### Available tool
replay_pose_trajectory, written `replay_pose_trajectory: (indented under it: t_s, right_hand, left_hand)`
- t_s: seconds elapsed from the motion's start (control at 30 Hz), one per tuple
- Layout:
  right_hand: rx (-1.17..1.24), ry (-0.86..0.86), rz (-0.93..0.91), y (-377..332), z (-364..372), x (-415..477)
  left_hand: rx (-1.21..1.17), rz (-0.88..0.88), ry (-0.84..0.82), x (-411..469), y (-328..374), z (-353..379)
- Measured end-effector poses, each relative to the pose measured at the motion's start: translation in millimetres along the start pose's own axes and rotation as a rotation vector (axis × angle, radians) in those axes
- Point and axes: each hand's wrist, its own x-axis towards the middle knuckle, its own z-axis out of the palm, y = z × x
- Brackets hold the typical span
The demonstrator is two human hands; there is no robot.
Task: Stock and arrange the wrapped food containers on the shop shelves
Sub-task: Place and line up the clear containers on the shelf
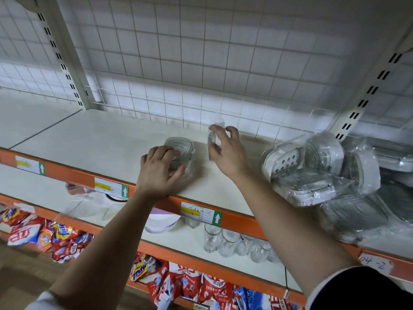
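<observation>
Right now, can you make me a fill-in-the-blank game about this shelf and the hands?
The left hand grips a wrapped container on the shelf with the ____ front edge.
The pile of wrapped containers lies to the ____ of the right hand, which holds a clear wrapped thing.
The clear glasses stand on the next shelf ____ the hands.
Missing words: orange, right, below.

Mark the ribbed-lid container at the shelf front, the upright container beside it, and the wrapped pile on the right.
Ribbed-lid container (182,145): head view, lid's ribbed top.
Upright container (211,140): head view, clear wrapped side.
Wrapped pile (310,177): head view, middle container's lid.
</observation>
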Motion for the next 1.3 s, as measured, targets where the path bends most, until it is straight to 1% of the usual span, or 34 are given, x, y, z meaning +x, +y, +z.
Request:
replay_pose_trajectory:
  t_s: [0.1,0.2,0.23,0.27,0.33,0.37,0.4,0.47,0.53,0.57,0.63,0.77,0.87,0.93,1.0,1.07,1.13,1.2,1.3]
  right_hand:
    - [0.142,0.016,0.042,0,0,-10]
    - [0.348,0.061,0.194,1,-1,-15]
    - [0.381,0.068,0.244,2,-2,-16]
    - [0.348,0.054,0.282,4,-3,-17]
    - [0.094,-0.036,0.311,11,-1,-20]
    - [0.010,-0.061,0.311,14,1,-21]
    - [0.000,-0.052,0.282,15,2,-23]
    - [0.016,-0.004,0.110,13,3,-26]
    - [-0.045,-0.040,-0.021,9,7,-27]
    - [-0.065,-0.065,-0.023,5,9,-28]
    - [-0.095,-0.095,0.034,-2,10,-31]
    - [-0.243,-0.095,0.010,-13,6,-40]
    - [-0.224,-0.097,0.082,-20,-6,-53]
    - [-0.100,-0.045,0.134,-26,-17,-67]
    - [0.047,0.052,0.181,-35,-34,-85]
    - [0.141,0.158,0.179,-43,-53,-105]
    - [0.202,0.205,0.146,-52,-75,-127]
    - [0.207,0.228,0.091,-58,-96,-146]
    - [0.109,0.277,0.040,-55,-123,-172]
  left_hand:
    - [-0.007,0.011,0.011,0,0,-1]
    - [-0.021,0.016,0.005,0,-1,-1]
    - [-0.025,0.017,0.004,0,-1,-2]
    - [-0.027,0.015,0.004,1,-1,-2]
    - [-0.029,0.012,0.004,1,-1,-2]
    - [-0.028,0.010,0.005,1,-1,-2]
    - [-0.025,0.008,0.007,1,-2,-2]
    - [-0.009,-0.005,0.005,1,-2,-1]
    - [-0.009,-0.014,-0.021,2,-3,-1]
    - [-0.024,-0.018,-0.039,2,-4,0]
    - [-0.060,-0.038,-0.050,2,-3,1]
    - [-0.068,-0.072,-0.003,3,5,0]
    - [-0.102,-0.114,0.031,-4,14,-4]
    - [-0.148,-0.138,0.091,-17,22,-9]
    - [-0.172,-0.123,0.187,-35,32,-15]
    - [-0.194,-0.093,0.255,-51,46,-23]
    - [-0.227,-0.077,0.274,-65,64,-32]
    - [-0.242,-0.058,0.280,-75,81,-40]
    - [-0.252,-0.009,0.298,-88,112,-49]
